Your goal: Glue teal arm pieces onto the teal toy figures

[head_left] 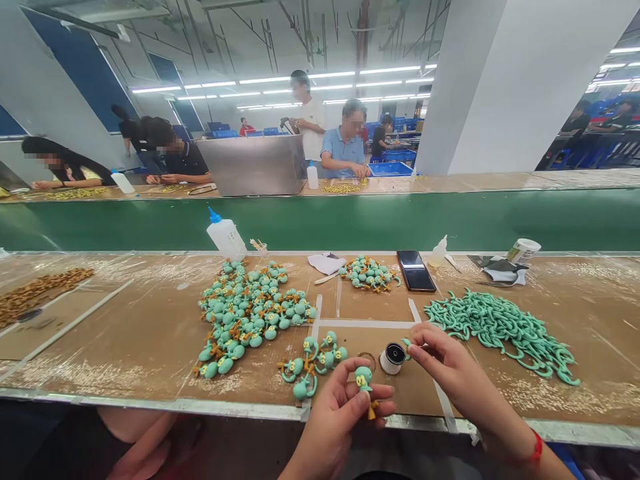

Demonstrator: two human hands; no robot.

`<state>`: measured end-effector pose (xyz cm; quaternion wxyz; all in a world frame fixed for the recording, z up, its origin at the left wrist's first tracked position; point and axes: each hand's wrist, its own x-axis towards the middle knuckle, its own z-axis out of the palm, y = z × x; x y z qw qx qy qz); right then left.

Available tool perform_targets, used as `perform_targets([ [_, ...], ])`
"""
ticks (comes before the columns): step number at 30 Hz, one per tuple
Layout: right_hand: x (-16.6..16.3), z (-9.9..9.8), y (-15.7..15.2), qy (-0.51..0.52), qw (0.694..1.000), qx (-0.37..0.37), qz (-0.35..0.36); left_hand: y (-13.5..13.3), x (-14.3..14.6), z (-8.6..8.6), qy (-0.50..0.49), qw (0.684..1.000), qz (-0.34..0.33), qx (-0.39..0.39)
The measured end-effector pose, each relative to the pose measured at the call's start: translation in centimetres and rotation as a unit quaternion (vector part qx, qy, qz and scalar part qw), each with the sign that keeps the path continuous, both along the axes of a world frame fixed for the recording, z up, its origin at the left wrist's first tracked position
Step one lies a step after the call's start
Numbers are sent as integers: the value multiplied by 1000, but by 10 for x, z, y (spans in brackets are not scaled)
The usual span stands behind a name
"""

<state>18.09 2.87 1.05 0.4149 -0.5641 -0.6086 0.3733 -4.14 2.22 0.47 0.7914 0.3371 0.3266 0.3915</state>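
Left hand [333,410]: rose from the lower edge of the view, palm turned inward, thumb and fingers closed on a small teal figure [365,380] held upright, near the white pot [393,358] and below-left of it.
Left forearm: bare, ran down out of view.
Right hand [440,363]: lay just right of the white pot, fingertips pinched on a thin teal piece at the pot's rim.
Right wrist: bare forearm angled to lower right of the pot, a red band [536,450] around it.
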Motion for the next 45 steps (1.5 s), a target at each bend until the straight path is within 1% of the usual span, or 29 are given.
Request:
perform_targets([
  [2, -2, -2, 5, -25, 1000, 10, -12, 0, -1, -2, 4, 1000, -1, 6],
  [8, -8, -8, 17, -115, 992, -6, -60, 0, -8, -14, 64, 997, -16, 28],
  [12, -10, -9, 20, -145, 987, -13, -68, -1, -12, -20, 88, 995, -7, 43],
  [19, -7, -12, 22, -150, 987, -26, -54, -3, -12, -19, 93, 994, 10, 48],
  [26, -3, -17, 25, -146, 988, -37, -40, -2, -14, -30, 67, 996, 17, 52],
  [32, -2, -20, 26, -147, 987, -39, -43, -3, -15, -32, 71, 996, 22, 51],
  [40, -3, -17, 25, -151, 987, -36, -35, -2, -14, -39, 61, 996, 23, 55],
  [45, -4, -16, 25, -156, 987, -32, -35, -2, -14, -38, 55, 996, 21, 60],
])
